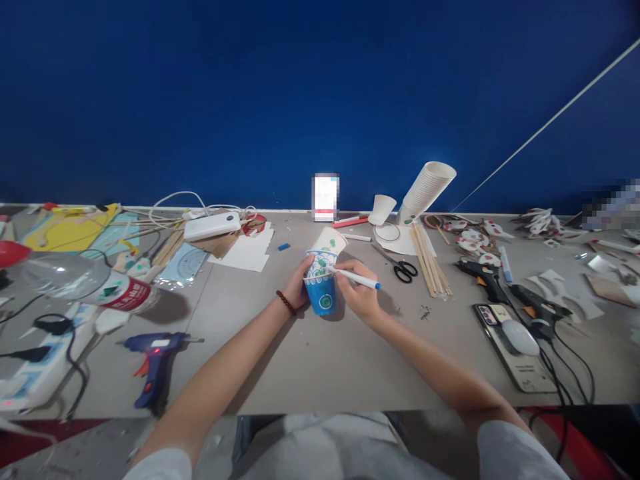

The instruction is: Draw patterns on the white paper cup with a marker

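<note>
My left hand [299, 285] is wrapped round the left side of several paper cups put together in a tilted column. The lowest is a blue paper cup [320, 293] with a round green mark. Above it comes a white paper cup with blue drawn patterns [320, 264], and a plain white cup with green marks [328, 241] sticks out at the top. In my right hand [361, 297] is a white marker pen with a blue end [363, 277], gripped between the fingers. Its tip is at the right side of the patterned cup; whether it touches cannot be made out.
To the right lie black scissors [403, 269], wooden sticks [431, 263], glue guns [480, 275] and a phone [520, 373]. A tall cup stack [425, 193] leans behind. On the left are a blue glue gun [159, 353], a bottle [100, 283] and a power strip [47, 367].
</note>
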`<state>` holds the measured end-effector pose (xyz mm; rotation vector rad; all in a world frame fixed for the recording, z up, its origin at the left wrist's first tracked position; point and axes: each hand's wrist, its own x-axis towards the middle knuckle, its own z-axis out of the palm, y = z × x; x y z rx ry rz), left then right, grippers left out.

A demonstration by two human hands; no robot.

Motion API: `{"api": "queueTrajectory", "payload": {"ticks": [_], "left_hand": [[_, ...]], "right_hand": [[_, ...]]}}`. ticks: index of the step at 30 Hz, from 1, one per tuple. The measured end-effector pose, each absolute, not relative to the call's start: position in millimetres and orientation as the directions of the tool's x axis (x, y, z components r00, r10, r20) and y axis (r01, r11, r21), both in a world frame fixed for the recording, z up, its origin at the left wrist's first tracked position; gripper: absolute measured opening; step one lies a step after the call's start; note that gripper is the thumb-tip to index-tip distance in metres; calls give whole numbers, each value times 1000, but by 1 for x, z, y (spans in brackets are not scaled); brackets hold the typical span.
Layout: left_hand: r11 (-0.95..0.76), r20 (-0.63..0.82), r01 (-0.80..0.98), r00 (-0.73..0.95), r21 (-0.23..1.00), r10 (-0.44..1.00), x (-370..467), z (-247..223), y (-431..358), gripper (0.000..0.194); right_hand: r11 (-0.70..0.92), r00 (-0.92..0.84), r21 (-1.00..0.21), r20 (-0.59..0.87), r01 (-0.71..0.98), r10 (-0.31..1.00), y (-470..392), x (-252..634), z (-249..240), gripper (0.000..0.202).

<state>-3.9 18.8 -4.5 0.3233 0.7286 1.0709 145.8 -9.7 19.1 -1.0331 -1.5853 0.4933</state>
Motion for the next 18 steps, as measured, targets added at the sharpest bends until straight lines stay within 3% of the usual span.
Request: {"api": "queueTrajectory", "payload": {"ticks": [18], "left_hand": [[478,-359,-685,323,549,876,-4,-5,17,22]], "right_hand": [[515,68,-804,556,299,829,-4,150,19,10]]}}
